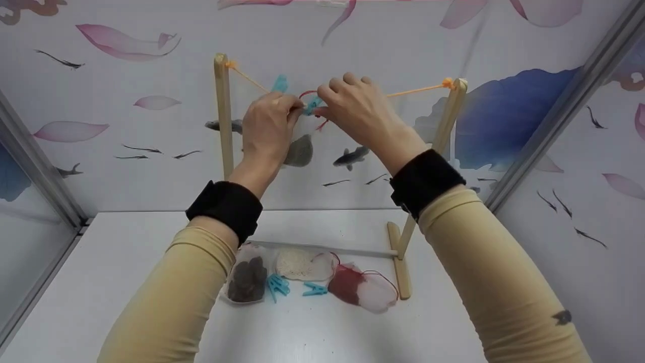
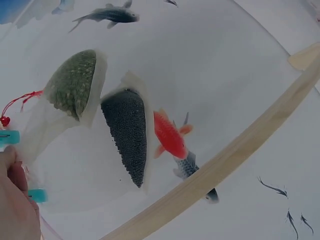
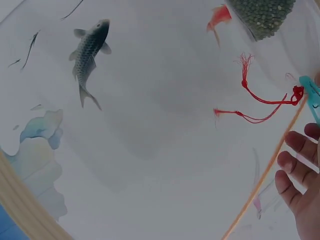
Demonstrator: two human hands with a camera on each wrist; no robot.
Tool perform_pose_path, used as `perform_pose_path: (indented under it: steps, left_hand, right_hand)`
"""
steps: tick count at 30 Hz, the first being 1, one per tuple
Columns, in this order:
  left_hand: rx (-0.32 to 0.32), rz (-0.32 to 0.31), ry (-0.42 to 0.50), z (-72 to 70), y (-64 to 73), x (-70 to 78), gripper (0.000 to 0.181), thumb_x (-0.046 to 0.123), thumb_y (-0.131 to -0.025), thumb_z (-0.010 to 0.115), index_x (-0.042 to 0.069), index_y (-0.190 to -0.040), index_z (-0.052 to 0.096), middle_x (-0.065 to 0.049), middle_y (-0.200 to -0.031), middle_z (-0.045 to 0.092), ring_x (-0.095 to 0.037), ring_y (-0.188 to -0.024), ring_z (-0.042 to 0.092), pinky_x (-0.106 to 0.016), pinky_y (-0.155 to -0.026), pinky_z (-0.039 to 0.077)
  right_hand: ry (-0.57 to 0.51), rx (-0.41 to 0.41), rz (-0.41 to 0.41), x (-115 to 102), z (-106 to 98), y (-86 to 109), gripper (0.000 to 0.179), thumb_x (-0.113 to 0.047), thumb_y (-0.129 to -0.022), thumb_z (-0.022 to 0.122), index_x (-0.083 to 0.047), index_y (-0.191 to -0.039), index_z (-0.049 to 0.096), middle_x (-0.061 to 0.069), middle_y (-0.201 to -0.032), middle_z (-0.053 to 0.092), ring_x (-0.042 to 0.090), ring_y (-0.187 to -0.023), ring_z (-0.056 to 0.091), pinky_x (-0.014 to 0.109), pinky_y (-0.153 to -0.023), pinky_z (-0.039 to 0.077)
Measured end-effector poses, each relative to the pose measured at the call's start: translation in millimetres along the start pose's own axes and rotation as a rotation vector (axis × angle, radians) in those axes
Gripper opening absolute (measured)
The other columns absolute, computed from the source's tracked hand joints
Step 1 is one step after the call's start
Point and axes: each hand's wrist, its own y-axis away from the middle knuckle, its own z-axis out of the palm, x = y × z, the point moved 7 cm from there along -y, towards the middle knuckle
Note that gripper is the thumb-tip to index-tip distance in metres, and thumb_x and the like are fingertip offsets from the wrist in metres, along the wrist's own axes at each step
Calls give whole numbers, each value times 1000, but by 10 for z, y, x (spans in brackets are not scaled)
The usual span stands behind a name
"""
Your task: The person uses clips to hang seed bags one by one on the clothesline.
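Observation:
An orange cord (image 1: pixel 418 91) is strung between two wooden posts. At its middle my right hand (image 1: pixel 360 108) pinches a blue clothespin (image 1: pixel 312 104) between thumb and index finger; its other fingers are loosely bent in the right wrist view. My left hand (image 1: pixel 269 126) pinches close beside this clothespin, seemingly on the top of a sheer drawstring bag of green beans (image 2: pixel 72 87). The exact grip is hidden. Red drawstrings (image 3: pixel 270 102) dangle by the clothespin. Another blue clothespin (image 1: pixel 279 83) sits on the cord to the left, near a bag of black grains (image 2: pixel 127 135).
On the white table lie a bag of dark brown pieces (image 1: pixel 247 280), a bag of pale grains (image 1: pixel 297 264) and a bag of red contents (image 1: pixel 347 285). Blue clothespins (image 1: pixel 278 286) lie among them. The rack's wooden foot (image 1: pixel 400 267) stands to the right.

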Motion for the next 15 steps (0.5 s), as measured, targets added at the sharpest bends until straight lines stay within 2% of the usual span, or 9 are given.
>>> perform_pose_path:
  steps: [4, 8, 11, 15]
  left_hand:
    - [-36, 16, 28, 34, 55, -29, 14, 18, -91, 61, 10, -99, 71, -5, -96, 73, -19, -89, 69, -29, -80, 54]
    - [-53, 27, 45, 55, 97, -84, 14, 16, -91, 61, 9, -100, 69, -6, -97, 73, -19, -90, 69, -30, -80, 55]
    - [-56, 39, 50, 68, 142, -124, 14, 16, -91, 61, 10, -101, 69, -6, -97, 73, -20, -90, 68, -31, -80, 55]
    - [-61, 88, 39, 101, 248, -154, 11, 17, -90, 63, 10, -97, 67, -6, -92, 72, -21, -84, 67, -33, -77, 54]
  right_hand:
    - [58, -7, 30, -19, 95, 36, 38, -42, -98, 41, -7, -103, 54, 12, -88, 54, 31, -82, 51, 40, -64, 42]
    - [55, -11, 37, -60, 198, 59, 33, -39, -97, 47, -8, -106, 55, 12, -95, 56, 30, -85, 52, 40, -66, 44]
    - [45, -4, 39, -85, 263, 89, 31, -36, -96, 51, -10, -113, 55, 12, -106, 58, 30, -95, 53, 41, -74, 48]
    - [37, 56, 48, -103, 311, 158, 32, -31, -94, 56, -12, -119, 53, 13, -120, 54, 31, -112, 49, 43, -86, 47]
